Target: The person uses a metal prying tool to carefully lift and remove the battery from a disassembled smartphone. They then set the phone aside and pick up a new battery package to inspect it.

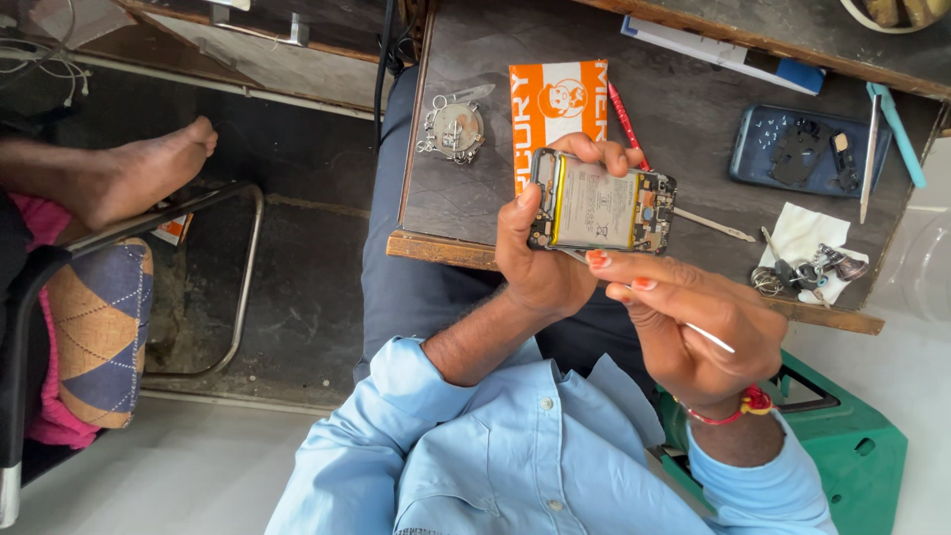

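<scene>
Yellow-edged battery (594, 208) exposed; left hand (540, 253) grips opened phone (602, 210) mid-frame, right hand (693, 327) pinches thin pick (711, 339). A slip could puncture the cell.

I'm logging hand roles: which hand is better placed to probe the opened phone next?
Probably the right hand: it holds a thin white tool beside the opened phone, which the left hand grips.

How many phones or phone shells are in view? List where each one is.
2. An opened phone with exposed battery and circuit board sits gripped in the left hand, above the desk edge. A dark blue back shell lies on the dark desk, further right. Others may be hidden.
</scene>
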